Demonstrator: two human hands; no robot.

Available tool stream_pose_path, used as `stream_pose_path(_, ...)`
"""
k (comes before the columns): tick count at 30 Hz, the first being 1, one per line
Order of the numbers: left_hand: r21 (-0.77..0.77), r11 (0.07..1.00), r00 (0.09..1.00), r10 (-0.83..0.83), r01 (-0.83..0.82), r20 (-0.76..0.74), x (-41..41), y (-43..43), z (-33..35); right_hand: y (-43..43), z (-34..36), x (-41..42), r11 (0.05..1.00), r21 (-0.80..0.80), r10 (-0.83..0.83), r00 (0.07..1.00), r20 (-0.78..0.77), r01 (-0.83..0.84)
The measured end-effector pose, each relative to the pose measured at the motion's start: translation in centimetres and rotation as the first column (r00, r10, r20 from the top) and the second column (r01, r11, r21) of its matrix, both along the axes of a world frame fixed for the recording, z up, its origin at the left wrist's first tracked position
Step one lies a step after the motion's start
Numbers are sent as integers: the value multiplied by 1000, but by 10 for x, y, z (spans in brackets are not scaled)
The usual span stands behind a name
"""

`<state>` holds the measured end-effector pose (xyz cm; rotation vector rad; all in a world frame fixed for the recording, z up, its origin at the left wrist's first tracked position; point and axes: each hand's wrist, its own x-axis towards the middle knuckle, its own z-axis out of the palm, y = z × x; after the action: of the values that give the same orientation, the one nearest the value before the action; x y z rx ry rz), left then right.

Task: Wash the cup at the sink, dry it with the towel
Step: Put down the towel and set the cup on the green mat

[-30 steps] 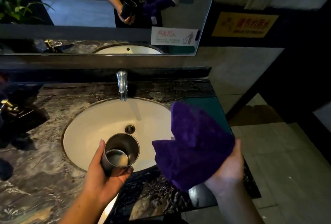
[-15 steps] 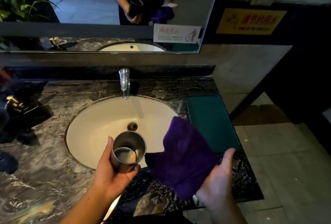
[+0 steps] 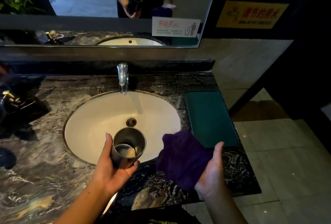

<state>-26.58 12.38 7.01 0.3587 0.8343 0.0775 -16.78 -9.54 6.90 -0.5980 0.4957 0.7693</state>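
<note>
My left hand (image 3: 112,167) grips a steel cup (image 3: 129,146) from below, tilted so its open mouth faces me, over the front rim of the white sink (image 3: 93,125). My right hand (image 3: 212,171) holds a purple towel (image 3: 182,157) bunched in its palm, to the right of the cup and apart from it, above the counter's front edge. The chrome faucet (image 3: 123,78) stands behind the basin with no water running.
A dark marble counter (image 3: 35,166) surrounds the sink. A green tray (image 3: 209,116) lies at the right. A black soap dispenser (image 3: 16,103) with a gold pump stands at the left. Above hangs a mirror (image 3: 89,5); tiled floor (image 3: 286,152) drops off to the right.
The right hand has lowered the towel and drawn it down toward the counter's front edge, uncovering the green tray. The cup stays gripped in the left hand over the sink.
</note>
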Motion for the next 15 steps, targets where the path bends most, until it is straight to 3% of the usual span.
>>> stream_pose_path(3, 6, 1000, 1000, -10, 10, -10, -3, -1, -2, -11, -4, -1, 994, -102, -31, 1000, -1, 30)
stream_pose_path(6, 17, 1000, 999, -21, 21, -27, -7, -2, -5, -26, 4, 6, 963, -262, -26, 987, 158, 67)
stream_pose_path(8, 17, 1000, 999, -22, 22, -29, -11, -1, -5, -32, 24, 10, 902, -430, 105, 957, 270, 22)
stream_pose_path(9, 11, 1000, 1000, -18, 18, -26, -12, 0, -5, -30, 31, 10, 826, -564, 239, 921, 308, -25)
stream_pose_path(10, 6, 1000, 1000, -10, 10, -24, -13, 1, -5, -27, 35, 9, 698, -712, 442, 831, 338, -81)
stream_pose_path(12, -6, 1000, 1000, 0, 0, -24, -15, 1, -6, -20, 37, -2, 373, -911, 836, 491, 247, -177)
stream_pose_path(15, -5, 1000, 1000, 4, -4, -18, -16, 3, -3, 2, -18, -24, 8, -1000, 1000, -11, 8, 14)
